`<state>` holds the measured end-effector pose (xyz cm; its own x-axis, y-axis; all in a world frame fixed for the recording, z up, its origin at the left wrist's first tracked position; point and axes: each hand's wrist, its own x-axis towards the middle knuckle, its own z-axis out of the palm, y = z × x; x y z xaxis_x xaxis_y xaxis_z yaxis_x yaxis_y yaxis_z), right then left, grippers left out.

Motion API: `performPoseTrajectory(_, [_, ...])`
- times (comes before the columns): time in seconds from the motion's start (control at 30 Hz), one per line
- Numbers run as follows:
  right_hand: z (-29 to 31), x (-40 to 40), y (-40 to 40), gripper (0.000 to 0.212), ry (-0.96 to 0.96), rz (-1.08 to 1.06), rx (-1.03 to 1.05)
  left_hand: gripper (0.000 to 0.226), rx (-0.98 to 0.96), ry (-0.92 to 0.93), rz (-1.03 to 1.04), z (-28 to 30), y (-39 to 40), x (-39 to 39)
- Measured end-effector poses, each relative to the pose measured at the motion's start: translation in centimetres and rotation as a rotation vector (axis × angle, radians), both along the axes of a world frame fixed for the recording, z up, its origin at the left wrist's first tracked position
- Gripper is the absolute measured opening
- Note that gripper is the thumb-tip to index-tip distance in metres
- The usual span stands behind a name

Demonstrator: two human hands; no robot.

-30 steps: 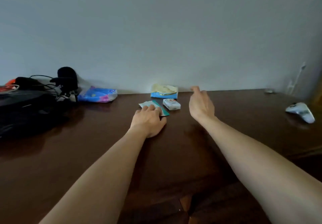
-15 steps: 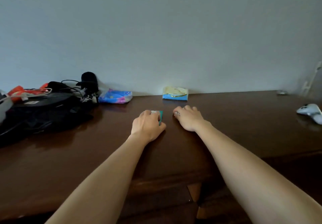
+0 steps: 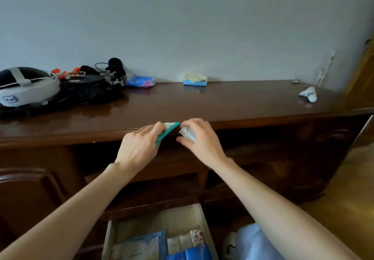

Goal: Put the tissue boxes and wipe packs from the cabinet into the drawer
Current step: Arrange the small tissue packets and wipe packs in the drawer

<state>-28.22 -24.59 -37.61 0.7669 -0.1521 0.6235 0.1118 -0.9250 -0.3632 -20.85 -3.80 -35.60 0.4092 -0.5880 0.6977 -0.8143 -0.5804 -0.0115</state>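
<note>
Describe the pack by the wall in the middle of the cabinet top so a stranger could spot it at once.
Start at the long dark wooden cabinet top and follow its back edge along the wall. Near the middle lies a small blue and yellow pack, alone; the purple-and-blue pack to its left lies beside black cables.

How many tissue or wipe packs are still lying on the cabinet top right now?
2: the purple-blue pack by the wall near the black clutter, and the blue-yellow pack by the wall at centre. Others could be hidden behind the clutter.

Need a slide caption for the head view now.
Left hand holds a teal pack, right hand a small white pack, above the open drawer.
</note>
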Motion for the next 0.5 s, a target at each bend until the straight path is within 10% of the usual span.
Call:
performPoseTrajectory(0.13, [-6.3,-3.7,2.3,0.044,0.226,0.076,0.463,0.059,-0.108,0.118,-0.105,-6.1,2.0,-3.7])
performPoseTrajectory(0.27, [-9.7,-4.9,2.1,0.029,0.454,0.021,0.957,0.063,-0.335,0.806,0.048,-13.5,3.5,-3.8])
performPoseTrajectory(0.37, [-11.3,-5.1,1.4,0.029,0.552,0.045,0.983,0.040,-0.618,1.432,0.019,-16.8,4.9,-2.4])
performPoseTrajectory(0.5, [-15.7,-5.8,2.3,0.039,0.646,0.023,1.031,0.018,-0.592,1.611,0.102,-20.4,5.6,-2.6])
